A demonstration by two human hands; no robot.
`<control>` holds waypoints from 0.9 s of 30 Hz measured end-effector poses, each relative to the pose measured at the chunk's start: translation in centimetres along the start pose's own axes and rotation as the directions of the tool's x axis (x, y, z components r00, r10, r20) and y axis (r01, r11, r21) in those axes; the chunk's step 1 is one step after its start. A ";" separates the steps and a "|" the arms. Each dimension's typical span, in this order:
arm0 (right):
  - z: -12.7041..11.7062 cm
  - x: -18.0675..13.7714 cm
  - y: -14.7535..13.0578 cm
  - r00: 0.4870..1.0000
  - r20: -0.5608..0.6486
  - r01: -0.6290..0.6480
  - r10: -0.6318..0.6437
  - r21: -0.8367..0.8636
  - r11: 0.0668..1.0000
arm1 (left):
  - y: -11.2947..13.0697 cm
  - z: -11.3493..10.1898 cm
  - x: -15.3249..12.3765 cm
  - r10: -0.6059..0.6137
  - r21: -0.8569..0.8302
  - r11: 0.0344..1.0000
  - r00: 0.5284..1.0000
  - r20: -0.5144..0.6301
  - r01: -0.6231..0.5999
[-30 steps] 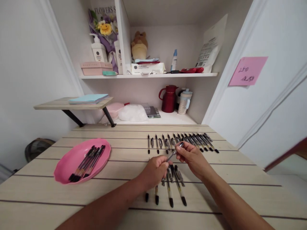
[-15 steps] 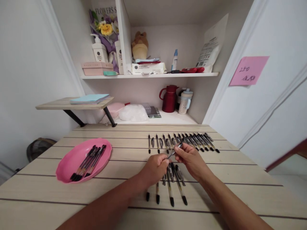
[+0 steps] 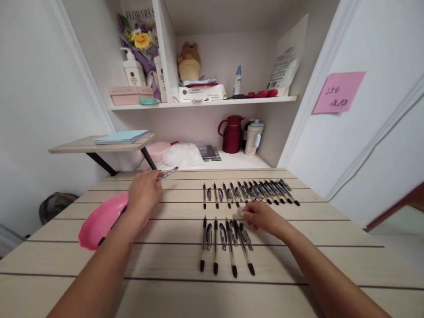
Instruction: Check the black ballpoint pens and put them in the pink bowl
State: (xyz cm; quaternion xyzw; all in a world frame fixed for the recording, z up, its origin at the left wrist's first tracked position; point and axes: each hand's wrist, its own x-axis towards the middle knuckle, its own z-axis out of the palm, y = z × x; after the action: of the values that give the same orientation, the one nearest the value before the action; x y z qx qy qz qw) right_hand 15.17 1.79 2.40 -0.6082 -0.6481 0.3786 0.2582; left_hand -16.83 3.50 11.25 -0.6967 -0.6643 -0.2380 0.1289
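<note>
Your left hand (image 3: 145, 192) has swung from mid-frame to left of centre, its grip clamped on a slim pen (image 3: 169, 172), while your right hand (image 3: 263, 217), fingers bent near the lower pens (image 3: 215, 247), holds you cannot tell what, if anything.

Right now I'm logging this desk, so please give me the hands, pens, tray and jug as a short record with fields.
Left hand: holds a slim pen-like piece
Right hand: fingers bunched near the front row; contents unclear
Front pens: four, with clear caps beside them
Back pens: more, set closer together toward the right
Pink tray: at left, partly hidden by the left arm
Red jug: on the lower shelf
</note>
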 end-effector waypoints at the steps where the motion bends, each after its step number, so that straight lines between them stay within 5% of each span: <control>1: 0.0 -0.1 -0.1 1.000 0.028 -0.004 0.007 -0.106 0.994 | -1.7 -0.5 0.0 -0.063 0.104 0.993 0.997 0.034 0.060; 5: 0.1 -0.7 -0.9 0.999 0.036 0.005 0.009 -0.366 0.931 | -6.9 -0.6 -1.5 -0.307 0.312 0.925 0.908 0.284 0.215; 10: 0.2 -0.8 -1.1 0.999 0.044 0.038 -0.021 -0.415 0.909 | -9.7 1.2 -3.6 -0.402 0.286 0.910 0.808 0.431 0.300; 14: 0.0 -0.5 -0.6 0.998 0.064 0.026 -0.002 -0.386 0.922 | -9.5 1.3 -3.7 -0.406 0.275 0.909 0.822 0.400 0.314; 17: -0.2 -0.4 -0.5 0.997 0.079 0.023 0.007 -0.375 0.927 | -7.0 0.5 -3.3 -0.295 0.205 0.947 0.919 0.262 0.246; 20: -0.3 -0.6 -0.7 0.994 0.109 0.020 0.020 -0.357 0.934 | -1.8 0.1 -3.9 -0.011 -0.123 0.991 0.965 0.263 0.044; 23: -0.2 -1.0 -1.2 0.991 0.127 0.019 0.033 -0.388 0.921 | 4.8 0.8 -6.1 0.266 -0.473 0.880 0.872 0.411 -0.045; 25: 0.0 -1.1 -1.4 0.993 0.110 0.018 0.035 -0.446 0.895 | 8.9 1.8 -8.1 0.398 -0.538 0.838 0.774 0.492 -0.089; 27: 0.3 -1.2 -1.4 0.996 0.083 0.017 0.029 -0.509 0.860 | 12.2 2.9 -9.9 0.420 -0.505 0.854 0.739 0.527 -0.126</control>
State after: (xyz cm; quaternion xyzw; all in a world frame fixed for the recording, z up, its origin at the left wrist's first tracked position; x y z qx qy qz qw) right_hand 14.26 0.64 3.50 -0.6396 -0.7340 0.2209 0.0587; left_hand -4.39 -4.64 5.41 -0.8378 -0.4853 -0.1160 -0.2216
